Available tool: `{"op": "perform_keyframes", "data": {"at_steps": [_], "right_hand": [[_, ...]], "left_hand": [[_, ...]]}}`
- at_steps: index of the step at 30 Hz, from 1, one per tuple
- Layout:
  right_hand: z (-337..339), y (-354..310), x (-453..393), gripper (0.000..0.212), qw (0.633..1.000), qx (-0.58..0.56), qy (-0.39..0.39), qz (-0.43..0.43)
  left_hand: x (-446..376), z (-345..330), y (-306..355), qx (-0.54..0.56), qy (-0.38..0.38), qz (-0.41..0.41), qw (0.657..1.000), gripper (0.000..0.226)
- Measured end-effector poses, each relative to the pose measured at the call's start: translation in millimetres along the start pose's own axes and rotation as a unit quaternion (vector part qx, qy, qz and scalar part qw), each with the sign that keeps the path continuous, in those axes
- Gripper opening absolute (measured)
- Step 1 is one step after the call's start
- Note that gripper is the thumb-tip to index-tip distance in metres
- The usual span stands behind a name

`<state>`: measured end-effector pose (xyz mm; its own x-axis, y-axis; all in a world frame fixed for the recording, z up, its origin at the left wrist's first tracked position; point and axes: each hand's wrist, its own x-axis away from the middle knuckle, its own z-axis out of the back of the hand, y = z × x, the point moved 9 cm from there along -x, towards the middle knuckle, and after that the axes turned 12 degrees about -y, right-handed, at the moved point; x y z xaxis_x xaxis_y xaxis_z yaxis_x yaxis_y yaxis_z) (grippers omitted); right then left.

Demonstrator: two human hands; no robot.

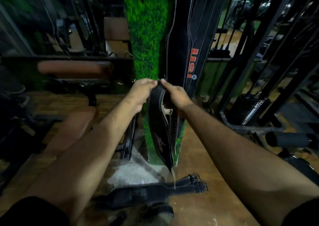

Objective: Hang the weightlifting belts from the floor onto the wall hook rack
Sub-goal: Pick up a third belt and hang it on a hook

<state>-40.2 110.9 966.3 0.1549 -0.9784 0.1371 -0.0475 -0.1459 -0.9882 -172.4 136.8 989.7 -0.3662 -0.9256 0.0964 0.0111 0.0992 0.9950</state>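
Both my hands hold a black weightlifting belt (159, 136) by its upper end, and it hangs down in front of a green turf-covered pillar (146, 35). My left hand (140, 93) grips the top from the left, my right hand (175, 96) from the right, near the metal buckle. Behind them a black belt with red lettering (186, 41) hangs down the pillar from above; its hook is out of view. Another black belt (146, 192) lies on the floor below, beside a bundle of buckled straps (195, 182).
A brown padded bench (72, 129) stands at the left. At the right is a weight-stack machine (248, 110) with black frames and a padded roller (290, 139). The floor is brown. More dark straps (128, 139) lean at the pillar's left foot.
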Motion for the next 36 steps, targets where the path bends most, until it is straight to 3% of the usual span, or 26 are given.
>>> {"op": "perform_keyframes", "data": {"at_steps": [4,7,11,13,15,19,23,28,32,36], "right_hand": [[-6,-33,-2,0.059,0.995,-0.059,0.077,0.016],[-23,-52,-7,0.044,0.989,-0.132,0.066,0.022],[-38,-88,-6,0.011,0.991,-0.057,0.055,0.111],[-46,-98,-1,0.028,0.989,-0.008,0.026,0.148],[-50,-104,3,0.034,0.987,0.019,0.014,0.161],[-49,-126,6,0.023,0.986,0.008,0.014,0.163],[-46,-151,7,0.024,0.976,0.005,0.030,0.217],[-56,-171,12,0.009,0.966,0.084,0.020,0.244],[-64,-176,9,0.016,0.971,0.081,-0.019,0.225],[-56,-191,8,0.021,0.961,0.106,0.008,0.255]], "left_hand": [[7,17,31,-0.001,0.000,-0.055,0.998,0.014],[13,25,47,-0.005,-0.020,-0.062,0.998,0.011],[17,37,63,-0.007,-0.026,-0.039,0.999,0.019],[14,45,77,0.000,-0.004,-0.039,0.999,0.037],[11,49,99,0.004,0.012,-0.077,0.997,0.023],[16,35,130,0.010,0.002,-0.137,0.991,0.018],[22,29,135,-0.073,-0.020,-0.178,0.981,0.016],[25,32,151,-0.014,-0.015,-0.211,0.977,0.010],[27,34,166,-0.022,0.008,-0.240,0.971,0.018],[31,38,178,-0.039,0.047,-0.267,0.962,0.024]]}}
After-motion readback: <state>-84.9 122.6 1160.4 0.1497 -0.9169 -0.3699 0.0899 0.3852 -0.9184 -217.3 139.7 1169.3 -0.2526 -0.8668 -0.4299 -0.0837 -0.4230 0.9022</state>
